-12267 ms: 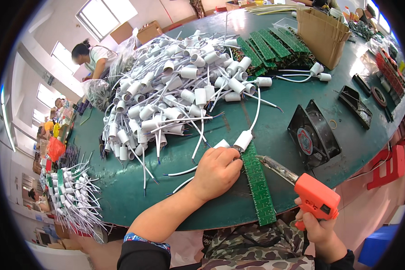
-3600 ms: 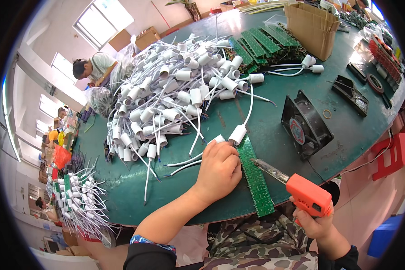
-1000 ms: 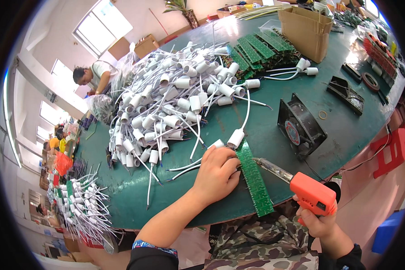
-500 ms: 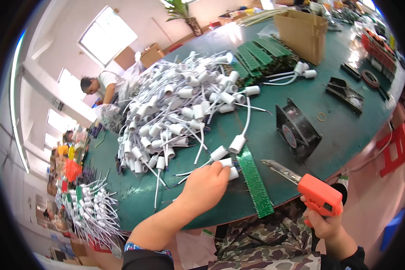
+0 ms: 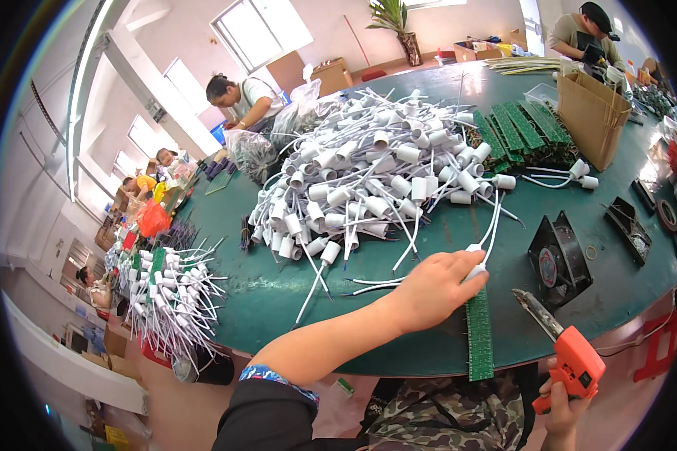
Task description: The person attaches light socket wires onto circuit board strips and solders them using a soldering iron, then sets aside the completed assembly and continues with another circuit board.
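My left hand (image 5: 445, 289) reaches over the far end of a narrow green circuit board (image 5: 480, 342) at the table's front edge. Its fingers close around a white lamp socket (image 5: 475, 273); part of the socket is hidden under them. White wires (image 5: 494, 229) run away from the far side of the fingers. My right hand (image 5: 566, 412) grips a red soldering gun (image 5: 579, 362) by its handle, off the table edge. The gun's metal tip points up and left, apart from the board. A large pile of white lamp sockets with wires (image 5: 368, 180) lies beyond my left hand.
A black fan (image 5: 560, 259) stands right of the board, with a black tray (image 5: 628, 229) farther right. Stacked green boards (image 5: 519, 128) and a cardboard box (image 5: 593, 120) are at the back. More wired sockets (image 5: 169, 289) hang at the left edge. Other people (image 5: 244, 101) work across the table.
The view has swung left, so the scene sits farther right. My left hand has moved right, from beside the board onto its far end. The soldering gun stays in my right hand.
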Action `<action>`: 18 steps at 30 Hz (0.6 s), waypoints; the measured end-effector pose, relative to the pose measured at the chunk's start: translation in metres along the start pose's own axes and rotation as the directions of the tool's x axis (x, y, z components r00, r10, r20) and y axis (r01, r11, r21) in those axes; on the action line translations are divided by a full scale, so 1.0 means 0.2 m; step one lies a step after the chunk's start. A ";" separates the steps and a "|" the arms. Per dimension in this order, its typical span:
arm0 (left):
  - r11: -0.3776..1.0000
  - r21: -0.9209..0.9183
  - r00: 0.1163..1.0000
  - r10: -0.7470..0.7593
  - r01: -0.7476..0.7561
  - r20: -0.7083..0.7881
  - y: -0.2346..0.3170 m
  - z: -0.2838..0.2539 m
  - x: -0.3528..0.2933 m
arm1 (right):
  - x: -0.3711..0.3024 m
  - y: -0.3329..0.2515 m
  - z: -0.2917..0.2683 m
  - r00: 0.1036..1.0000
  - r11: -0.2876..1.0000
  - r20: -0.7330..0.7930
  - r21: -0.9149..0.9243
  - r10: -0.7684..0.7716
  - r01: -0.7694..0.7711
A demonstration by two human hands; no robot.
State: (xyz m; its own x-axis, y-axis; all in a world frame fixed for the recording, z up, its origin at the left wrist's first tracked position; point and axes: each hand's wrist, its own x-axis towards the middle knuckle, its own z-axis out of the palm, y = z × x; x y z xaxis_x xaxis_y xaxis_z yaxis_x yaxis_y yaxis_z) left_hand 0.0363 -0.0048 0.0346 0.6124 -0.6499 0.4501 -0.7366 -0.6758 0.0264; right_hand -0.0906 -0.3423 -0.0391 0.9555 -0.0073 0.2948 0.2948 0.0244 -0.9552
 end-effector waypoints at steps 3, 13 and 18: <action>0.986 -0.063 0.965 -0.165 0.155 -0.204 -0.06 -0.13 -0.10 | -0.01 -0.01 0.00 0.999 0.999 -0.035 -0.002 0.035 -0.035; 0.460 0.106 0.472 -0.869 0.881 -0.152 -0.56 -0.30 -0.73 | 0.02 0.01 0.04 1.000 0.999 0.009 0.028 0.022 -0.022; 0.541 0.286 0.585 -0.805 0.791 -0.097 -0.56 -0.21 -0.73 | 0.01 -0.04 0.06 1.000 0.999 0.008 0.018 0.030 -0.030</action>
State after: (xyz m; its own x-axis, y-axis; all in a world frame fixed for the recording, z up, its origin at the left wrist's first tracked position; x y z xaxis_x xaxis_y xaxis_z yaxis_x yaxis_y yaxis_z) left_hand 0.0170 0.1806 0.0036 0.9236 0.1975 0.3286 0.1684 -0.9790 0.1152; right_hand -0.0906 -0.3297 -0.0309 0.9639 0.0016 0.2663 0.2660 0.0421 -0.9630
